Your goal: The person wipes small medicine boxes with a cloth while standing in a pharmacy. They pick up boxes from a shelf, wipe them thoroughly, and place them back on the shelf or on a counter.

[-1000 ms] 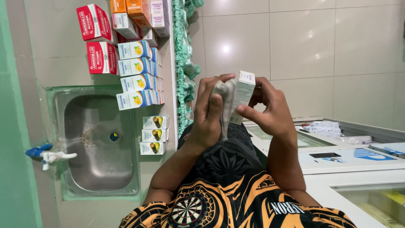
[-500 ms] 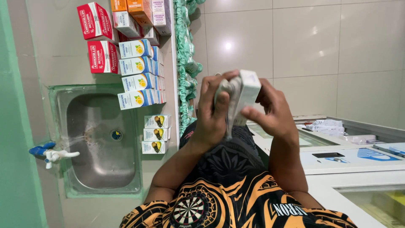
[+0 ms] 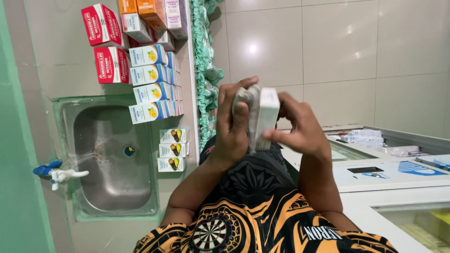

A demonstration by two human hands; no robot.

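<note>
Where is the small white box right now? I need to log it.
In the head view, the small white box is held up at centre frame between the left hand and the right hand, right of the steel sink.

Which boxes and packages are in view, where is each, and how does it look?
White box: held in both hands, left hand, right hand.
Red boxes: by the sink, rectangular.
Blue-white boxes: stacked row, fruit picture.
Orange boxes: top edge.

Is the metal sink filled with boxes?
No, the metal sink holds no boxes; the stacked medicine boxes stand beside it on the counter.
</note>
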